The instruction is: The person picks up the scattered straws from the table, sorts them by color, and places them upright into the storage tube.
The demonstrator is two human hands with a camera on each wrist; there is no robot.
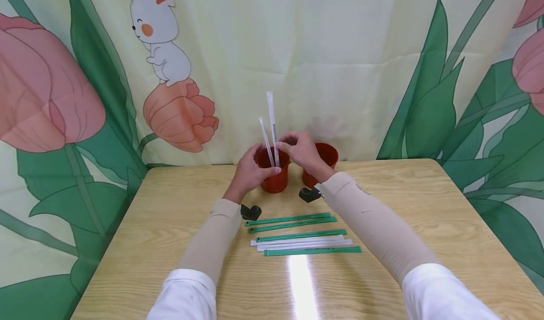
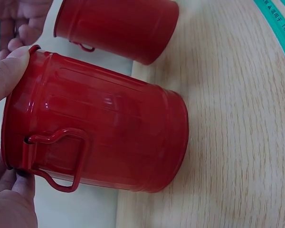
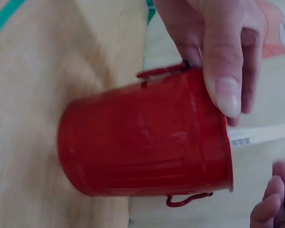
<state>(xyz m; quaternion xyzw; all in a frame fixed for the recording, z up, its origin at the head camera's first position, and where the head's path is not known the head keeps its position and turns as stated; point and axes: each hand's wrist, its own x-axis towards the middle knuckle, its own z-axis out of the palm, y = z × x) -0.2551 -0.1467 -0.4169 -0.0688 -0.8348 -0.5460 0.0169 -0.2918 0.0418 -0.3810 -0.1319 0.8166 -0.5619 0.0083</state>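
White sleeve cuffs [image 1: 182,294], cut off by the bottom edge, lie nearest, leading into beige fabric arm covers [image 1: 382,225] on a person's forearms. Left hand [image 1: 250,168] grips the rim of a glossy red ribbed pail with loop handles [image 1: 274,184], thumb on the near side, fingers on the far side. This pail stands upright at the far part of a pale wood-grain table [image 1: 161,206], two slim white printed strips [image 1: 271,110] rising from its mouth, their lower ends hidden inside. Right hand [image 1: 301,151] is beside the taller strip, fingers loosely bent, not gripping it; whether a fingertip touches it is unclear, and the right wrist view is blurred. Just right of the pail stands a second red pail [image 1: 326,152], partly covered by the right wrist; its contents cannot be made out. Nearer lie four flat green strips [image 1: 293,224] and some overlapping white strips [image 1: 306,245], hard to count, their print mostly too small to read.
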